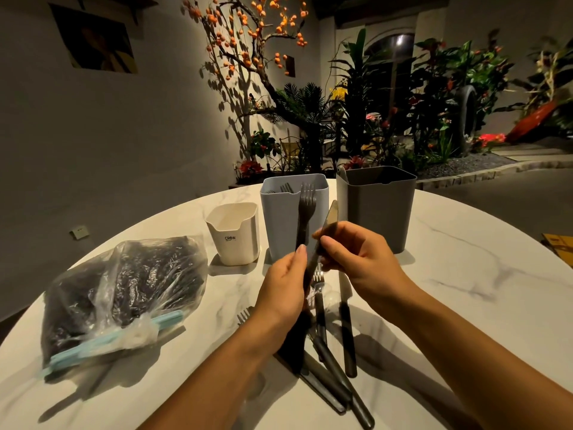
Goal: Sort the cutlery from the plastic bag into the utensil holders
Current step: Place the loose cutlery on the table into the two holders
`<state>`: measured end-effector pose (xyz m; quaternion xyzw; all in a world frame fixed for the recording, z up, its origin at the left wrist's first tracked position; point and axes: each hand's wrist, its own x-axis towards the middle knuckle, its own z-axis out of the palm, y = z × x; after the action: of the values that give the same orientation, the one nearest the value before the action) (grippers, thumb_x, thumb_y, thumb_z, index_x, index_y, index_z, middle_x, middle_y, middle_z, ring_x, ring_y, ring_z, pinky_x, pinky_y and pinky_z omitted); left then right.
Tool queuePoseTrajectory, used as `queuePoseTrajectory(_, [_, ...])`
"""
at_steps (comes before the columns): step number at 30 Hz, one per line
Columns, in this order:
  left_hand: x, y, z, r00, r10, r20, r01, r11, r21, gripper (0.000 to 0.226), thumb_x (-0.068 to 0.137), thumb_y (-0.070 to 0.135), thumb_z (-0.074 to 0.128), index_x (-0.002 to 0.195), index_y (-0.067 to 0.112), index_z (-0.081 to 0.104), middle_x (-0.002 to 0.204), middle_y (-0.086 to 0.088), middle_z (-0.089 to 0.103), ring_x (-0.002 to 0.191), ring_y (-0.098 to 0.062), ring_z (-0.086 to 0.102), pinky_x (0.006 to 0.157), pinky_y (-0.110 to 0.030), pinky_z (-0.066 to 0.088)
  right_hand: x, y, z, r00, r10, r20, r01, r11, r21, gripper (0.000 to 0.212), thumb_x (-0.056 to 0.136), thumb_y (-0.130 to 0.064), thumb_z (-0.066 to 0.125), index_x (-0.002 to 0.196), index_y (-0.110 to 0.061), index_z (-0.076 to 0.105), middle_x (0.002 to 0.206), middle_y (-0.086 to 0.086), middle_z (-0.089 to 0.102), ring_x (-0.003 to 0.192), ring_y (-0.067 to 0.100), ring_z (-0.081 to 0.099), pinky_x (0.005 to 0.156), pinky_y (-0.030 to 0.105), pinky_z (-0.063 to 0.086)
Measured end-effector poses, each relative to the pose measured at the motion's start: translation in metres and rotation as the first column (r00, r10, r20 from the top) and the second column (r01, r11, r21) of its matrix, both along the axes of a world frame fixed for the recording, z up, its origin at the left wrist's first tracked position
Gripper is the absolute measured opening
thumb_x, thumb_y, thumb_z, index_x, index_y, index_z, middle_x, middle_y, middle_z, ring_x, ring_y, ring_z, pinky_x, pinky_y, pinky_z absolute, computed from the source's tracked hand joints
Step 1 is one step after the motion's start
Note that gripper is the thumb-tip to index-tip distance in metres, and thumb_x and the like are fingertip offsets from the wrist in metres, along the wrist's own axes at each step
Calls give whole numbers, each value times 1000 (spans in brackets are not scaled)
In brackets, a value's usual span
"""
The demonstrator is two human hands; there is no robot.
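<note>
Both hands are holding cutlery upright over the table.
The left hand (286, 285) is gripping a fork (305, 212); the right hand (353, 254) is pinching a knife (325, 231). Beyond them are standing the utensil holders (291, 221); the plastic bag (124, 293) is lying left.

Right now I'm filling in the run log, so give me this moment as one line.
left hand: holds fork upright | right hand: pinches knife | blue holder: forks inside | pile on table: unsorted
</note>
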<state>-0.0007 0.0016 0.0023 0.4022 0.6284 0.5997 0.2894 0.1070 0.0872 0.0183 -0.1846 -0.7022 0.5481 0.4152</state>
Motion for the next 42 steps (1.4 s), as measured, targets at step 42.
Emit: queuePoseTrajectory(42, [5,27,71,975,-33,-221,65,988,140,23,102,36,48,94,29,69,92,-12,73,91,-29,70,85,-48,58,1,16,100,995,-96,17,97,994,-58,18,98,-6,52,114,-10,59,102,7,70,86,9,69,67,21,56])
